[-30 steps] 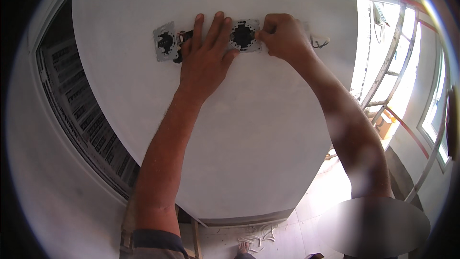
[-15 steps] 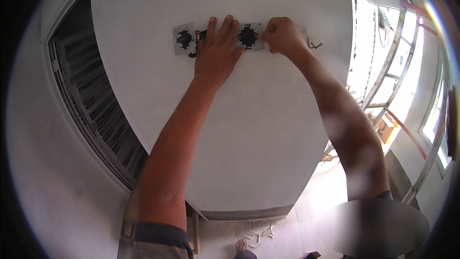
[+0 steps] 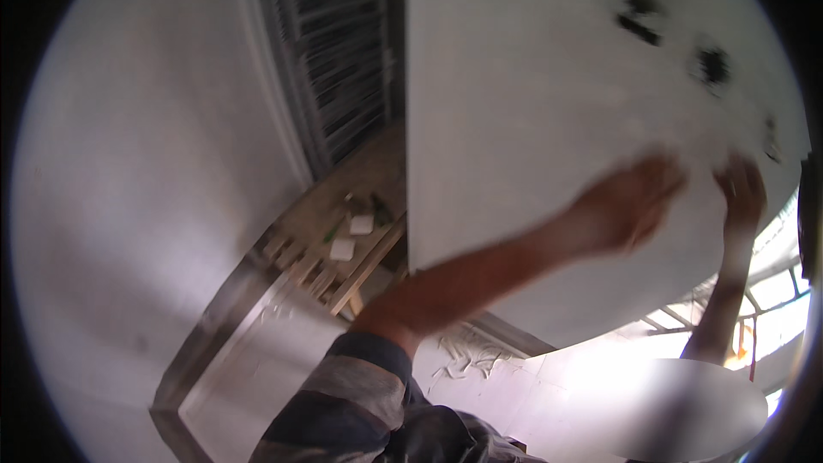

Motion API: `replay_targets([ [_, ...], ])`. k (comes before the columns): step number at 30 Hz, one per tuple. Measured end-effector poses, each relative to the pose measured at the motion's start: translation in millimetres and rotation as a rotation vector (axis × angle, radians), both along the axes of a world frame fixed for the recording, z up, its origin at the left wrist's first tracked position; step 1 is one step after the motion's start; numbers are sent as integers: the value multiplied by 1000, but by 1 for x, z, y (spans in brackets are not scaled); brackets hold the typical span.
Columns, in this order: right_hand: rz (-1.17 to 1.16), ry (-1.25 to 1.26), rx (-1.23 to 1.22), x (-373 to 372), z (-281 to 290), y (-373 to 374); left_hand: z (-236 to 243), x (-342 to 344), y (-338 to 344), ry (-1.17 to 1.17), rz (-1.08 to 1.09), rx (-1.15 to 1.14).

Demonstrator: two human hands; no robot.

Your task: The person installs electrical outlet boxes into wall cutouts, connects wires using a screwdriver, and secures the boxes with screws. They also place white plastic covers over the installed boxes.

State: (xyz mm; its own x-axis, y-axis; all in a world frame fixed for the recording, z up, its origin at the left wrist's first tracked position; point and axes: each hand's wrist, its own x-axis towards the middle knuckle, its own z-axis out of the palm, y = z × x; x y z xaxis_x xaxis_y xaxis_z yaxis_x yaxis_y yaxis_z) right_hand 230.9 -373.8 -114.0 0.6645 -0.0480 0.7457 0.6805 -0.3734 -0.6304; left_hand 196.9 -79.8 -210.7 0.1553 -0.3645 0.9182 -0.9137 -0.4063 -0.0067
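My left hand (image 3: 633, 199) is off the wall switches, in front of the white wall (image 3: 514, 137). Motion smears its fingers, and I cannot tell if anything is in them. To its right is my right hand (image 3: 742, 193), also blurred, fingers bent toward the left hand. Above the hands, three fittings sit in a slanting row: a dark switch mechanism (image 3: 639, 2), a second dark mechanism (image 3: 712, 66) and a smaller box with wires (image 3: 771, 139). Neither hand touches them.
A wooden bench (image 3: 300, 206) at left carries two white square plates, an upper plate (image 3: 361, 225) and a lower plate (image 3: 342, 249), beside small tools. A dark slatted door (image 3: 343, 51) stands behind it. White strips (image 3: 470, 358) litter the floor; a ladder (image 3: 754, 309) is at lower right.
My view has swung left and down. Both hands have come away from the wall fittings, which now appear at the upper right. The bench with the white plates has come into view.
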Motion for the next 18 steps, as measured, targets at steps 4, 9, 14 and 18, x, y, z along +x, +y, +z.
replay_targets([
  [4, -134, 322, 124, -66, -229, -31, -216, -57, 95, 625, -111, 44],
  [9, -294, 956, 331, -144, -474, 87, -417, -90, 309, 1354, 404, -325],
  [14, 351, 925, -1149, -206, -580, 148, -489, -40, 477, 1229, 899, -386],
  [18, 88, 1748, -328, -174, -555, 249, -515, 34, 582, 1164, 1022, -319],
])
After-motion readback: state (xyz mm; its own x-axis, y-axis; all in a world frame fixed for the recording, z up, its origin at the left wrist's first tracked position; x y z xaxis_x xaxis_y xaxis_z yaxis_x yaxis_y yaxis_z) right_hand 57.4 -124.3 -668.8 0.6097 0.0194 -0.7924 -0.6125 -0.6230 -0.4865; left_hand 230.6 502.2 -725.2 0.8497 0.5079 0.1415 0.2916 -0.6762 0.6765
